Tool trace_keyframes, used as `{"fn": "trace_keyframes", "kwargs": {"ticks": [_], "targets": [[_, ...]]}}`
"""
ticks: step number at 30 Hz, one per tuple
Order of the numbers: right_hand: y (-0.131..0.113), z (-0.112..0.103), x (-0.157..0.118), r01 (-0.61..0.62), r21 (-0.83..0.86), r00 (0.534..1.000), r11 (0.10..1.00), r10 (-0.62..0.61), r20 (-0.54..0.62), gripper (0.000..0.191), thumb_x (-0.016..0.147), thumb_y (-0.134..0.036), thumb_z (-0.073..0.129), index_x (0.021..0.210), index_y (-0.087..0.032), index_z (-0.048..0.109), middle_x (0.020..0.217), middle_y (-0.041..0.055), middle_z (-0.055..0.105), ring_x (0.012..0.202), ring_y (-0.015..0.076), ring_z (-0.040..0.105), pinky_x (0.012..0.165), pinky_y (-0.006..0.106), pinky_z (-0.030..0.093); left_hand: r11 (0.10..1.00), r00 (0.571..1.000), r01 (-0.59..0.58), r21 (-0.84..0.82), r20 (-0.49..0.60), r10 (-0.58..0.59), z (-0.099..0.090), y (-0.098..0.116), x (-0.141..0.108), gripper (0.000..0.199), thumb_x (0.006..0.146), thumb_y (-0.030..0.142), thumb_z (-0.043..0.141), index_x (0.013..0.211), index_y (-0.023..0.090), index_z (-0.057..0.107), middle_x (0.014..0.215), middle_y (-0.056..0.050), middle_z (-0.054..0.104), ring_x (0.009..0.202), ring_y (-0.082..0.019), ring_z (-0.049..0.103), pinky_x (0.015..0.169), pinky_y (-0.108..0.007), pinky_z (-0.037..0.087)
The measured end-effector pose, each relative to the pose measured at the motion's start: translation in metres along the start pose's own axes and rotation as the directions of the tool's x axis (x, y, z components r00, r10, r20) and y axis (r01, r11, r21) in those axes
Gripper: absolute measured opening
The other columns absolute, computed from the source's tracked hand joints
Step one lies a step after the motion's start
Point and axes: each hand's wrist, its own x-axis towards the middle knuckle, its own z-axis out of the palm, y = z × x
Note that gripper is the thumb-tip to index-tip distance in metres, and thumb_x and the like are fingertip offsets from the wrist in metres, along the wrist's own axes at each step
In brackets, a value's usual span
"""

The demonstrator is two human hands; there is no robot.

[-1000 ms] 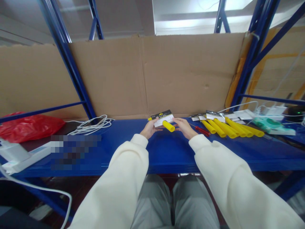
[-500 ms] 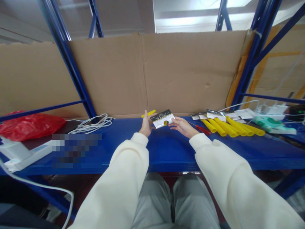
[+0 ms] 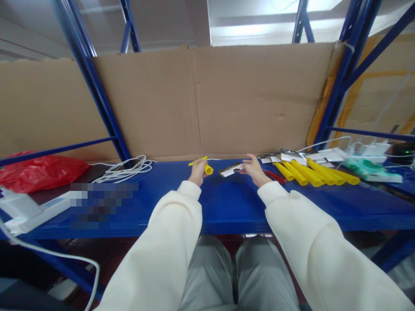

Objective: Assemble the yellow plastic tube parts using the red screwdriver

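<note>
a red bag (image 3: 42,173) lies far left, contents hidden; the left hand (image 3: 197,172) grips a yellow tube (image 3: 209,170) and a slim yellow stick (image 3: 193,163) above the bench (image 3: 231,203); the right hand (image 3: 253,169) pinches a card (image 3: 229,171) by its right end. farther right, more tubes (image 3: 307,174) lie side by side, cards (image 3: 293,157) at their far ends.

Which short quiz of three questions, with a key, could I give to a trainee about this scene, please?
1. What colour is the tube in the left hand?
2. Which hand holds the black-and-white card: A) left, B) right?
3. True or false: the red bag lies to the left of both hands.

Key: 1. Yellow. 2. B, the right hand. 3. True.
</note>
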Motion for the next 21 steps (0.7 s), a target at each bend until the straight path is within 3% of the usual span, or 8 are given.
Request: {"fn": "trace_keyframes", "kwargs": {"ticks": [2, 5, 8, 10, 11, 13, 16, 21], "targets": [[0.004, -0.005, 0.005, 0.041, -0.157, 0.998, 0.987, -0.049, -0.046, 0.068, 0.078, -0.009, 0.049, 0.143, -0.024, 0.039, 0.145, 0.0141, 0.050, 0.076, 0.0162, 0.071, 0.072, 0.035, 0.061, 1.000, 1.000, 0.015, 0.000, -0.011, -0.015, 0.000, 0.001, 0.000, 0.021, 0.085, 0.012, 0.058, 0.103, 0.022, 0.054, 0.076, 0.002, 0.056, 0.062, -0.012, 0.060, 0.059, -0.025, 0.054], [0.007, -0.009, 0.006, 0.098, -0.427, 0.995, 0.899, -0.089, 0.041, 0.057, 0.083, -0.010, 0.046, 0.139, -0.017, 0.049, 0.140, 0.0148, 0.055, 0.107, 0.0229, 0.067, 0.093, 0.039, 0.055, 1.000, 1.000, 0.017, 0.008, -0.018, -0.017, -0.001, 0.001, -0.001, 0.018, 0.086, 0.014, 0.059, 0.102, 0.022, 0.053, 0.079, 0.001, 0.056, 0.065, -0.012, 0.061, 0.059, -0.025, 0.054], [0.006, -0.010, 0.001, 0.152, -0.715, 0.988, 0.682, -0.081, 0.133, 0.050, 0.090, -0.018, 0.049, 0.140, -0.019, 0.053, 0.152, 0.0152, 0.045, 0.140, 0.0302, 0.041, 0.113, 0.050, 0.036, 0.999, 1.000, 0.029, 0.015, 0.000, -0.029, -0.001, 0.001, -0.001, 0.014, 0.087, 0.017, 0.058, 0.099, 0.021, 0.054, 0.079, 0.000, 0.056, 0.064, -0.013, 0.060, 0.058, -0.025, 0.053], [0.002, -0.009, -0.007, 0.158, -0.839, 0.987, 0.521, -0.072, 0.141, 0.053, 0.093, -0.025, 0.050, 0.146, -0.023, 0.048, 0.162, 0.0130, 0.028, 0.148, 0.0352, 0.024, 0.115, 0.061, 0.026, 0.999, 0.999, 0.033, 0.014, 0.007, -0.033, -0.001, 0.001, -0.002, 0.013, 0.087, 0.018, 0.059, 0.097, 0.021, 0.054, 0.079, 0.000, 0.055, 0.063, -0.012, 0.059, 0.057, -0.024, 0.052], [-0.001, -0.009, -0.011, 0.175, -0.871, 0.985, 0.459, -0.073, 0.159, 0.053, 0.094, -0.027, 0.049, 0.146, -0.024, 0.047, 0.163, 0.0126, 0.026, 0.149, 0.0361, 0.022, 0.114, 0.065, 0.022, 0.999, 0.999, 0.033, 0.014, 0.012, -0.034, -0.002, 0.001, -0.002, 0.012, 0.086, 0.019, 0.060, 0.097, 0.021, 0.053, 0.079, 0.000, 0.055, 0.062, -0.012, 0.059, 0.056, -0.023, 0.052], [-0.006, -0.007, -0.019, 0.255, -0.887, 0.966, 0.386, -0.057, 0.253, 0.046, 0.096, -0.027, 0.044, 0.141, -0.022, 0.053, 0.158, 0.0131, 0.038, 0.145, 0.0347, 0.030, 0.114, 0.068, 0.017, 0.999, 0.999, 0.032, 0.018, 0.019, -0.033, -0.002, 0.001, -0.003, 0.012, 0.087, 0.019, 0.059, 0.096, 0.021, 0.052, 0.079, 0.000, 0.055, 0.061, -0.012, 0.058, 0.055, -0.022, 0.051], [-0.010, -0.004, -0.026, 0.352, -0.857, 0.913, 0.375, 0.062, 0.403, 0.039, 0.098, -0.031, 0.040, 0.126, -0.024, 0.066, 0.142, 0.0118, 0.058, 0.133, 0.0332, 0.048, 0.112, 0.071, 0.015, 0.999, 0.999, 0.034, 0.021, 0.019, -0.034, -0.001, 0.001, -0.003, 0.012, 0.086, 0.020, 0.060, 0.095, 0.020, 0.052, 0.079, 0.000, 0.055, 0.060, -0.011, 0.058, 0.054, -0.022, 0.051], [-0.010, 0.005, -0.016, 0.343, -0.864, 0.898, 0.369, 0.141, 0.416, 0.041, 0.099, -0.031, 0.040, 0.133, -0.030, 0.062, 0.147, 0.0110, 0.053, 0.138, 0.0360, 0.043, 0.109, 0.075, 0.016, 0.999, 0.998, 0.044, 0.031, 0.051, -0.045, 0.001, 0.000, -0.004, 0.017, 0.085, 0.023, 0.062, 0.099, 0.021, 0.052, 0.078, 0.000, 0.057, 0.057, -0.011, 0.058, 0.050, -0.021, 0.050]]}}
